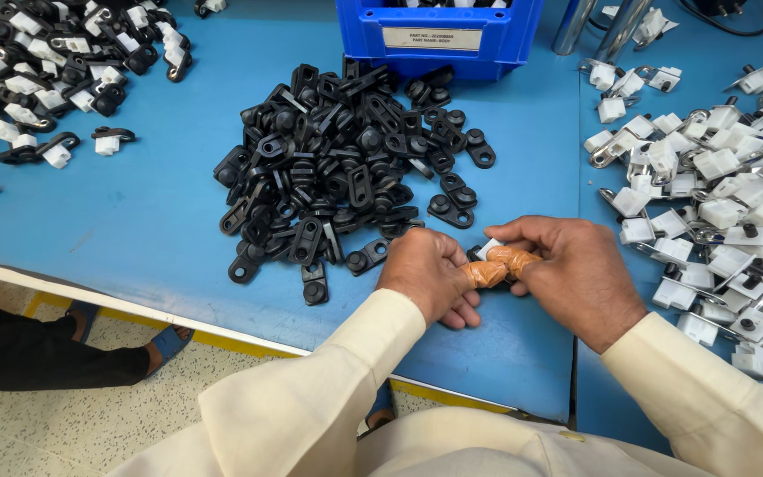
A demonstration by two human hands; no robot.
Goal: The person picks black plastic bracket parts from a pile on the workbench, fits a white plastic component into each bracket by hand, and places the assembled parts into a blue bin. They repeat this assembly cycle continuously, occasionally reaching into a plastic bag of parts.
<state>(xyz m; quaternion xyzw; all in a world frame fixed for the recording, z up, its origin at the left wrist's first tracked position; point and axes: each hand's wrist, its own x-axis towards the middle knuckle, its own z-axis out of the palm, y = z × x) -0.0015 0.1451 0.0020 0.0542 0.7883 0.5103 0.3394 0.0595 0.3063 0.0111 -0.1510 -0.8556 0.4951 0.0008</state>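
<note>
Two hands meet over the near edge of a blue bench, pinching a small part between them. The left hand and right hand are both closed on it, thumbs wrapped in tan tape pressed tip to tip, so only a sliver of white with a dark edge shows just above the thumbs. The other fingers curl under, hiding the rest.

Done well, this step seems to call for a squeeze straight across the part, pieces lined up square before pressure goes on, and the taped pads (not the bare skin) taking the load; a skewed push could let it slip sideways out of the grip.

Just beyond the left fingers lies a heap of black brackets, the nearest almost touching the knuckles. Beside the right fingers spreads a pile of white-and-metal clips. Well beyond both stands a blue bin; joined pieces lie far off past the left hand.
</note>
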